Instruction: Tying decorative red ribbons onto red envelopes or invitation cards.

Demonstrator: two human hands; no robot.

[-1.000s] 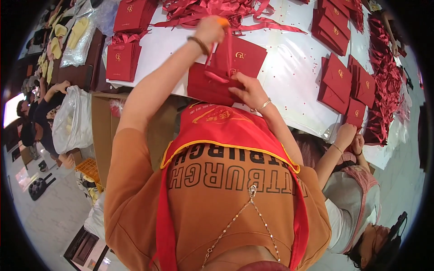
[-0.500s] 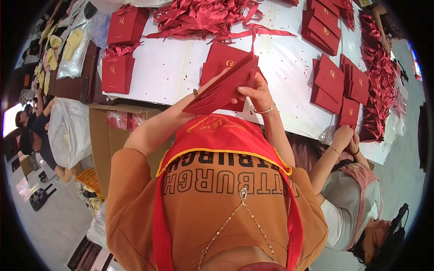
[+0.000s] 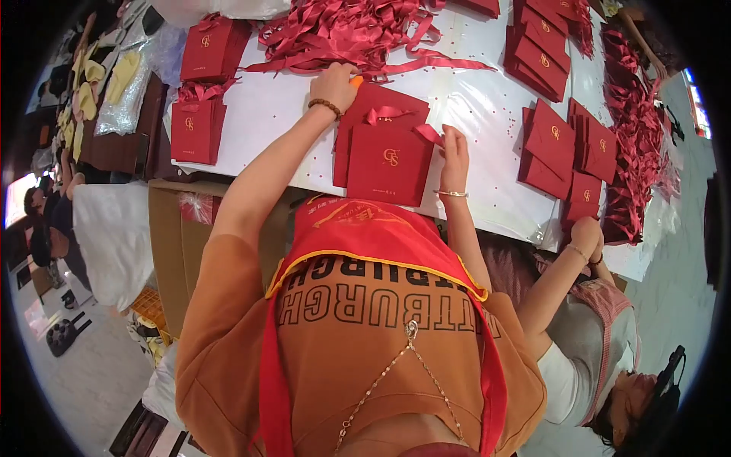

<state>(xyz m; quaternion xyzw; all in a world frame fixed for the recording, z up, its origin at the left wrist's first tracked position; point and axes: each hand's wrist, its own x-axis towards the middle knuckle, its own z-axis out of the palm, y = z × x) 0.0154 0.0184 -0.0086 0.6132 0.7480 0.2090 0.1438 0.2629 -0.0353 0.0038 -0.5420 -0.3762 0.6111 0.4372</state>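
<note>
The flat dark red paper bag with a small gold mark [image 3: 390, 164] lies on the white plastic-covered table [image 3: 487, 107], right in front of the person, on top of another red bag [image 3: 373, 103]; the left hand [image 3: 335, 84] rests at the far edge of that lower bag, fingers curled, next to the big heap of red ribbons [image 3: 343, 30]. The right hand [image 3: 454, 148] pinches the red ribbon handle [image 3: 428, 133] at the top bag's right corner; more flat red bags [image 3: 560, 145] lie to the right, near another person's hands [image 3: 588, 236].
</note>
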